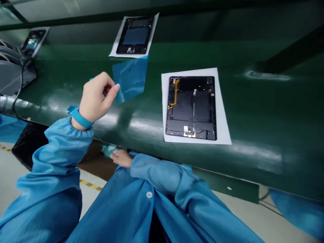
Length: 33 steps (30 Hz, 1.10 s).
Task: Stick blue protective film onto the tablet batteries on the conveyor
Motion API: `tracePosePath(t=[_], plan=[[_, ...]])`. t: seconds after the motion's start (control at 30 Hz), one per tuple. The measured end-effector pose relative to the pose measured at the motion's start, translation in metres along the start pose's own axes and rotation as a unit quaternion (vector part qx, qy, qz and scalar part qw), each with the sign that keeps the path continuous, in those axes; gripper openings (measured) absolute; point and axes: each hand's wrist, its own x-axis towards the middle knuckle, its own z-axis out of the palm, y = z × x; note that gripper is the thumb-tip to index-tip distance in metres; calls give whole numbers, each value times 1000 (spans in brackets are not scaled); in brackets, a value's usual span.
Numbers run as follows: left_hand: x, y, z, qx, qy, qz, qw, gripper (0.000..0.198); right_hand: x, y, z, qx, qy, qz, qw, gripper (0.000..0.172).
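While left fingers (111,94) pinch blue film (132,79), right hand (123,159) near bench edge (227,172), grip unclear

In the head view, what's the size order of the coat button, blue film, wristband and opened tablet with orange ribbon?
Largest to smallest:
1. opened tablet
2. blue film
3. blue wristband
4. white coat button

Our left hand (97,96) is raised, its back toward us, the thumb (110,97) and curled index finger (107,79) meeting in a pinch. Down and left of that hand, our left wrist (76,125) leads into the left arm (58,152). Our right hand (122,158) sits below the left and slightly to its right, fingertips pointing left; we cannot tell its grip. From it, our right arm (162,172) stretches rightward across our front.
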Motion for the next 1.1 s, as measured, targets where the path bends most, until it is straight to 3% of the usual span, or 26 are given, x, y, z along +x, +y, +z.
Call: tracePosePath(t=[0.07,0.1,0.13,0.2,0.3,0.4,0.53,0.7,0.77,0.83,0.93,1.1], plan=[[-11,14,0,-12,1,34,999,25,-29,-30,-27,-18,-35,-22,999,10],[-17,22,2,-18,-1,60,998,22,-44,-47,-44,-26,-37,-41,998,13],[-24,31,4,-23,-5,89,996,20,-57,-66,-61,-42,-6,-68,997,18],[-36,49,12,-36,-23,139,989,17,-77,-99,-96,-102,132,-157,973,28],[-47,73,27,-68,-65,187,978,16,-86,-130,-136,-145,143,-207,957,34],[-48,87,38,-109,-102,208,967,14,-83,-134,-152,-185,104,-214,954,27],[-42,90,43,-156,-136,181,961,10,-81,-128,-158,-237,154,-204,937,26],[-26,77,36,-10,-63,148,987,38,-88,-127,-178,-330,182,-266,887,25],[-17,72,31,6,-86,178,980,27,-91,-128,-189,-352,195,-290,868,22],[-8,69,28,-46,-139,189,971,17,-93,-130,-198,-375,225,-292,850,21],[3,67,31,-126,-190,144,963,21,-95,-136,-208,-406,288,-285,819,10],[24,60,61,-217,-181,91,955,22,-96,-148,-226,-441,303,-269,801,12]])
